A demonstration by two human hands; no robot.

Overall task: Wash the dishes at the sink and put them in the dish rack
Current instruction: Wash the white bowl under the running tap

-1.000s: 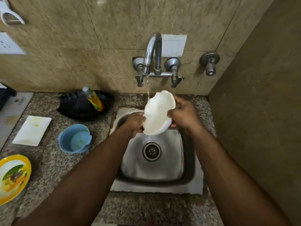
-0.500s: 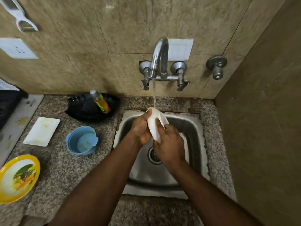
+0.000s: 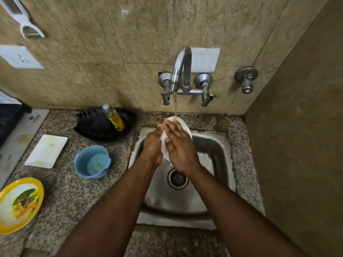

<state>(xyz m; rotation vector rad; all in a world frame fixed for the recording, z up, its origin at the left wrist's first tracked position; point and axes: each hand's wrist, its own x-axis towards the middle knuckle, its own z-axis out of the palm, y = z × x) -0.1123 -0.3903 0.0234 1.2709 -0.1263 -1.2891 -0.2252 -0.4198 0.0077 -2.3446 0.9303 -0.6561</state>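
A white bowl (image 3: pixel 164 145) stands on edge between my two hands over the steel sink (image 3: pixel 219 145), under a thin stream of water from the tap (image 3: pixel 181 67). My left hand (image 3: pixel 153 145) grips it from the left. My right hand (image 3: pixel 181 147) lies flat against its right face, fingers spread toward the rim. Most of the bowl is hidden by my hands.
On the granite counter left of the sink sit a blue cup (image 3: pixel 92 162), a white rectangular plate (image 3: pixel 46 151), a yellow-rimmed bowl (image 3: pixel 18 203) and a black dish (image 3: pixel 100 125) holding a yellow soap bottle (image 3: pixel 115 117). A brown wall closes off the right side.
The bowl turned from facing me to edge-on. My right hand moved from behind its right rim onto its face and slid up toward the rim.
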